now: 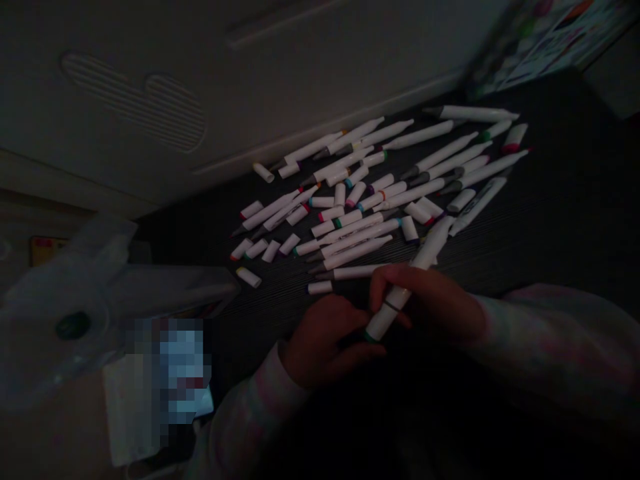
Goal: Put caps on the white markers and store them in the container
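A white marker (427, 250) with a green-ended cap (383, 323) slants between my two hands. My right hand (435, 293) is closed around its barrel. At the capped end is my left hand (330, 340), its thumb and fingers pinching the cap. A thin dark gap shows between cap and barrel. Beyond my hands many uncapped white markers (355, 252) lie on the dark surface. Loose white caps with coloured ends, such as a yellow-ended cap (249, 277) and a blue-ended cap (319, 287), are scattered among them.
A pale panel (280, 87) rises behind the markers. At the left are a clear plastic bag (65, 287) and a pixelated lit patch (183, 373) on a pale object. A colourful printed package (545, 50) stands at the upper right. The picture is very dark.
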